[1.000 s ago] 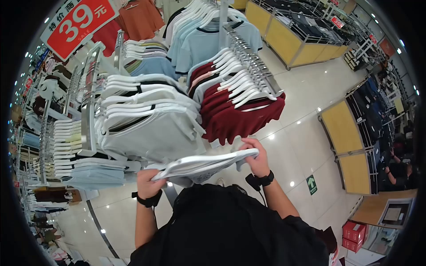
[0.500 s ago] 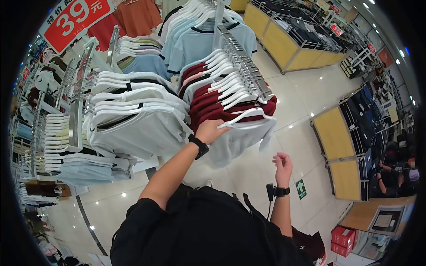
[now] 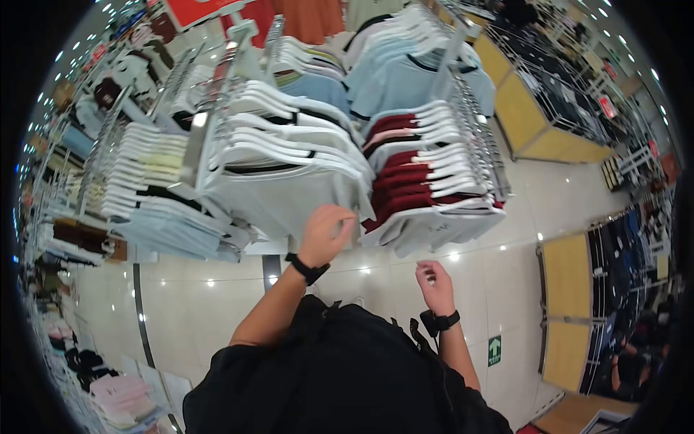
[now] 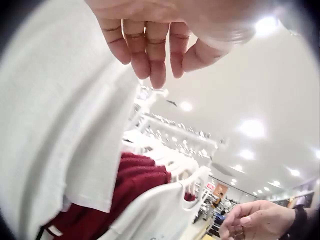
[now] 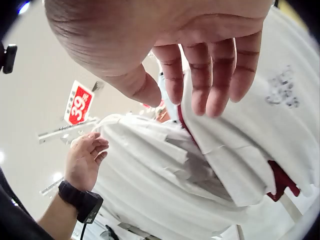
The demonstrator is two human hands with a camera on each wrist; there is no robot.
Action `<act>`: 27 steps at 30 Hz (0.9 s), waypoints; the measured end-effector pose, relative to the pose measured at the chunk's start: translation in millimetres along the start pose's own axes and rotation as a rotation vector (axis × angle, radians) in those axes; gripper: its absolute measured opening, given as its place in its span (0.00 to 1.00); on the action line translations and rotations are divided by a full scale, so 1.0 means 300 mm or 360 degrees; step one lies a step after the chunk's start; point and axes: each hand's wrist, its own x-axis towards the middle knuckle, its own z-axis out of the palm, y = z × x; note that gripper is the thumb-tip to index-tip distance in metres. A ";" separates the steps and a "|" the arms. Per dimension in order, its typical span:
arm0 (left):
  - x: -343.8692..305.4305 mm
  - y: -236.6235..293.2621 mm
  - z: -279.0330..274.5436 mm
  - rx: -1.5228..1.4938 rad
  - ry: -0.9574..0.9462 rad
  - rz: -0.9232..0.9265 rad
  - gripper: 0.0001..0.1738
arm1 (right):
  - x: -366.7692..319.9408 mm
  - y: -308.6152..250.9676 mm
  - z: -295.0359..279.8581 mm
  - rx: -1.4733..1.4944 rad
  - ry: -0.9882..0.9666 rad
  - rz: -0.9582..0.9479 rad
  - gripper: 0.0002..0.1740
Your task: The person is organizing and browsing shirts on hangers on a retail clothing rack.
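At the near end of the right rack (image 3: 473,116), a pale printed shirt (image 3: 442,228) is hanging on a white hanger, just in front of the dark red shirts (image 3: 401,184). Near it, the right hand (image 3: 436,289) is hovering, its fingers loosely bent and slightly apart. Farther left, the left hand (image 3: 323,235) is hovering by the white shirts (image 3: 285,202), its fingers hanging loosely, slightly spread. Whether it is touching them is unclear
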 end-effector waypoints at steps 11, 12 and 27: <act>-0.555 -0.267 -0.535 0.0013 0.0124 -0.1235 0.10 | 0.505 -0.725 0.493 -0.0739 0.0076 -0.1354 0.23; -0.584 -0.275 -0.560 0.0128 0.0041 -0.1224 0.12 | 0.526 -0.735 0.529 -0.0820 -0.0013 -0.1253 0.18; -0.181 -0.153 -1.151 -0.0475 0.0191 -0.0104 0.05 | 0.282 -0.711 0.671 -0.0573 0.0207 -0.1275 0.08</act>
